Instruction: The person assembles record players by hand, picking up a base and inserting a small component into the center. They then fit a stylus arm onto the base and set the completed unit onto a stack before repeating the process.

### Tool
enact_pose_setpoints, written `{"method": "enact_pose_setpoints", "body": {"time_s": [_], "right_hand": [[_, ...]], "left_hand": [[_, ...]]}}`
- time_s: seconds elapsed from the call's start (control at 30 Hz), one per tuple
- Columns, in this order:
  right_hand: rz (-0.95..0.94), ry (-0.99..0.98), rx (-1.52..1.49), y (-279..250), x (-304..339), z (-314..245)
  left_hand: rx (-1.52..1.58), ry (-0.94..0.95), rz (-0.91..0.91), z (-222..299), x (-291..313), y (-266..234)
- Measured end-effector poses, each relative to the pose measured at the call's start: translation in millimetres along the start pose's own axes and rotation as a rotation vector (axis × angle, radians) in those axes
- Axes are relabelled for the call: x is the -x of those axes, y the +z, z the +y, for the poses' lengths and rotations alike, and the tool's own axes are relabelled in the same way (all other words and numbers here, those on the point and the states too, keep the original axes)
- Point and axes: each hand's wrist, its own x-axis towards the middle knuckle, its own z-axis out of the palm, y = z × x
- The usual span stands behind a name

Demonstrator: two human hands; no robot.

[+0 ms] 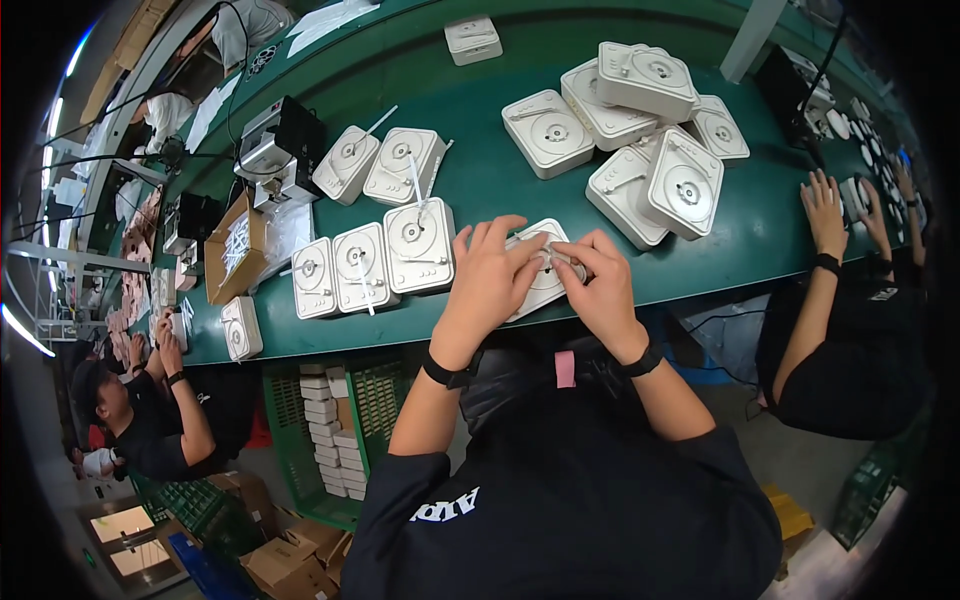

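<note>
A white, square unit shaped like a small record player (540, 292) lies on the bench close in front of me, mostly covered by my hands. My left hand (487, 275) grips it from the left, with thumb and index finger reaching toward its round middle. At that middle, the fingertips of my right hand (602, 285) are pinched together; whatever is between them is too small to make out. Just left of my left hand stands another such unit (420, 245) with a thin white strip on it. Two similar units (362, 268) (314, 278) sit beside it.
Farther right is a pile of white units (645, 85); two more with strips (404, 165) lie back left. A cardboard box (236, 250) holds white strips, near a black-and-silver machine (275, 150). Co-workers sit on both sides. A green crate (290, 440) stands below the bench edge.
</note>
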Motion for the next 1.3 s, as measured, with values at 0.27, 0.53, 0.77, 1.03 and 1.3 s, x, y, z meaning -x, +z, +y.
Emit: {"method": "enact_pose_setpoints", "body": {"time_s": [0.27,0.53,0.77,1.03,1.3], "right_hand": [[-0.042,0.003,-0.034,0.0,-6.0,3.8],[-0.096,-0.085,-0.019,-1.0,-19.2,1.2],[-0.169,-0.067,-0.026,-14.5,-14.5,0.0],[-0.266,0.079,-0.021,-11.1,-21.7,-0.4],[-0.287,-0.097,-0.004,-9.7,-26.2,8.3]], "left_hand": [[0.012,0.041,0.025,-9.3,-10.8,-1.4],[-0.041,-0.007,0.002,-10.4,-13.7,3.8],[-0.04,-0.013,-0.003,-6.5,-4.1,2.9],[-0.061,-0.111,0.007,-4.0,-1.8,6.5],[-0.126,-0.07,0.059,1.8,-7.6,7.9]]}}
